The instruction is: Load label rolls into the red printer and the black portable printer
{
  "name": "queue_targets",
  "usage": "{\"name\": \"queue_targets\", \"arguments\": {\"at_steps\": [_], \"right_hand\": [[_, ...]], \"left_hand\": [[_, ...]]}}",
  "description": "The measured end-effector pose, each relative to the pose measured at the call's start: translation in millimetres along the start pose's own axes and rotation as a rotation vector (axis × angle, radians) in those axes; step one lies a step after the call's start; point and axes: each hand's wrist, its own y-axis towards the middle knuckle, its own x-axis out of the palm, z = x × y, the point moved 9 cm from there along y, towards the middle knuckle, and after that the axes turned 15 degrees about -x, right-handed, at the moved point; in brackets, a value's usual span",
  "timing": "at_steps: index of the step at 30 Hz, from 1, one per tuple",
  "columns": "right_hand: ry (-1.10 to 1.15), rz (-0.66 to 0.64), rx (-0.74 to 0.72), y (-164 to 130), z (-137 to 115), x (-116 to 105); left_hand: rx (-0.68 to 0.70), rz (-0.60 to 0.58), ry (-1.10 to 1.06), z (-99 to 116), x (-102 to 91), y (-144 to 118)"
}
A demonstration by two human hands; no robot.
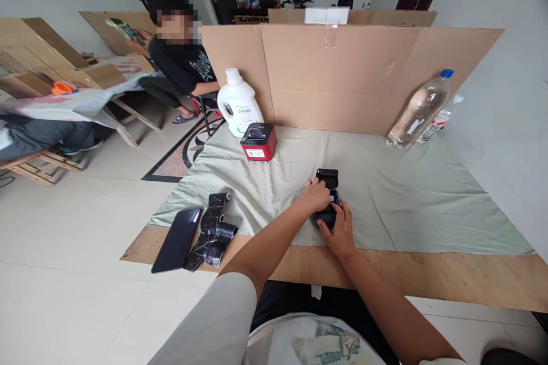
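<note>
A small black portable printer (327,218) with its lid (327,175) raised rests on the cloth in front of me. My right hand (342,234) grips the body from the right, thumb at the near side and fingers along the edge. Over the compartment from the left lies my left hand (315,195), its fingers bent in at the opening. A bit of white shows inside by the fingertips; whether they hold it is hidden. To the left are several rolls in shiny black wrapping (218,228), beside a dark tablet or large phone (176,241).
A red and black box-shaped device (259,142) stands before a white detergent jug (240,104). Clear plastic bottles (422,111) lean at the back right. A cardboard partition (342,77) borders the far edge. Another person (182,63) sits beyond it on the left.
</note>
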Motion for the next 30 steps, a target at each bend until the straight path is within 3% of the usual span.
{"name": "queue_targets", "arguments": {"at_steps": [6,13,20,23,27,30], "right_hand": [[-0.008,0.029,0.0,0,1,-2],[0.003,0.053,-0.021,0,2,-3],[0.004,0.064,-0.035,1,1,-2],[0.001,0.053,-0.04,1,0,-1],[-0.015,0.038,-0.047,0,1,0],[-0.011,0.023,-0.025,-1,4,1]], "left_hand": [[-0.022,0.0,-0.011,1,1.2,2],[0.054,0.074,-0.064,-5,2.3,0],[0.128,0.201,-0.204,-11,1.7,-9],[0.132,0.285,-0.36,-12,-10.9,-17],[0.111,0.333,-0.617,-43,-44.3,-34],[0.103,0.182,-0.552,-92,-59.1,-51]]}}
